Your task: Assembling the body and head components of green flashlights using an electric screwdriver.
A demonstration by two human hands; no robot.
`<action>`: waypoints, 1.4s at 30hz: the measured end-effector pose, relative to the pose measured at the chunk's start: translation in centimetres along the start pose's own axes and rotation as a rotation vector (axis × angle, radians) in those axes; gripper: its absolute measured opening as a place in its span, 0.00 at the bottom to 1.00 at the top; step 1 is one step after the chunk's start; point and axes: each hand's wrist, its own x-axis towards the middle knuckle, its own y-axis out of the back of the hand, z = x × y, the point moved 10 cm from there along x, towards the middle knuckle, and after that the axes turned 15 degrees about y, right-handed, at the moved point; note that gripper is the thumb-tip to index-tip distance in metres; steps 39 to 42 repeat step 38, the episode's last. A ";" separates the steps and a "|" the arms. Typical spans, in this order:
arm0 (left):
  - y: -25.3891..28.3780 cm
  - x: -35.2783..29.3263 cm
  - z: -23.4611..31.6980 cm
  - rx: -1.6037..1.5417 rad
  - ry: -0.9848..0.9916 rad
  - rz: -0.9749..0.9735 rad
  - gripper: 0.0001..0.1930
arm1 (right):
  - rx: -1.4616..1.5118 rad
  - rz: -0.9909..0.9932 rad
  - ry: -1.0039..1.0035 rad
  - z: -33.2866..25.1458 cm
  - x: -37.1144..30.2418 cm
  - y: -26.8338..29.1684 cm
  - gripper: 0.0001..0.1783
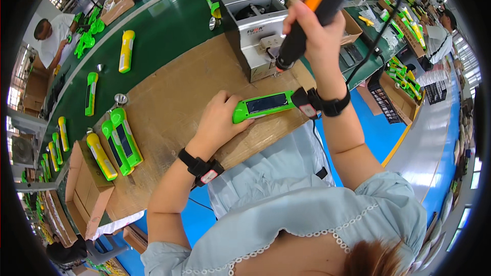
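My left hand [219,118] rests on the cardboard sheet [176,82], its fingers and thumb closed around one end of a green flashlight [268,103]. A dark panel, like a solar panel, faces up on the flashlight. Raised at the upper right, my right hand [323,38] grips a black and orange electric screwdriver [295,45]. The screwdriver points down and left, its tip at the front of a grey metal screw feeder [244,51]. Whether the tip touches the feeder or holds a screw, I cannot tell.
Two green flashlights [126,140] and a yellow one [102,156] lie left, beside an open cardboard box [94,202]. More flashlights [127,51] and a silver reflector [120,99] are on the green table [169,33]. A cable [386,33] hangs at right. A co-worker [55,36] sits far left.
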 end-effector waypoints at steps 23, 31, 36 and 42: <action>0.9 -0.6 -0.3 -0.066 -0.052 0.144 0.19 | 0.467 -0.013 -0.063 -2.8 -7.1 -5.7 0.19; 0.4 -0.4 -0.8 -0.031 0.002 0.085 0.24 | 0.458 0.003 -0.028 -3.1 -7.0 -5.6 0.19; 0.4 -0.6 -0.8 -0.024 0.008 0.087 0.25 | 0.423 -0.038 -0.068 -2.4 -7.7 -6.0 0.20; 0.3 -0.6 -0.8 -0.009 0.007 0.086 0.25 | 0.445 -0.048 -0.051 -2.4 -7.9 -6.3 0.23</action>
